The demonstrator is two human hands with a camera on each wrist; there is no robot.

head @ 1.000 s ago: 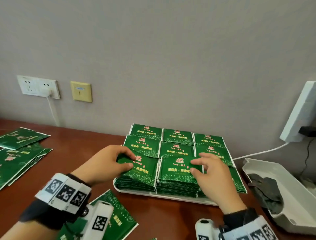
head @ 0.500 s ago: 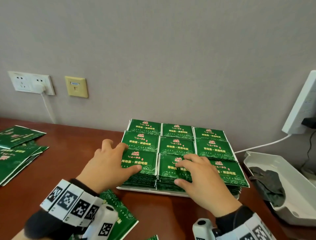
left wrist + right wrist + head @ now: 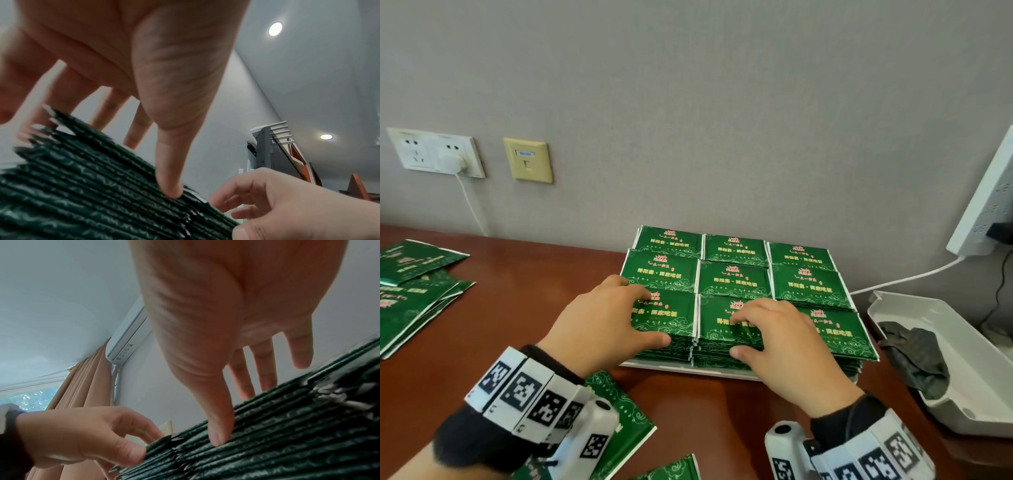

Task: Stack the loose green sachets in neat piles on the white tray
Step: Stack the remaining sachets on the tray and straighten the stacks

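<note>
- glossy green foil sachets [image 3: 732, 317], likely light and slippery, piled on the flat white plastic tray [image 3: 688, 369].
- left hand [image 3: 599, 323] and right hand [image 3: 787, 346] clamp front piles, thumbs on the edges.

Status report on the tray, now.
Left hand grips front-left pile, thumb on its edge. Right hand grips front-middle pile. Nine piles on tray. Loose sachets on the desk, far left.

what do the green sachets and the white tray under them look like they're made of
Green printed sachets: probably thin glossy plastic or foil laminate; their edges look flat, crimped and white-trimmed, with a slight sheen.
White tray: likely smooth moulded plastic, judging by its thin, rounded, evenly white rim; only the rim shows, so I can't be sure.
</note>
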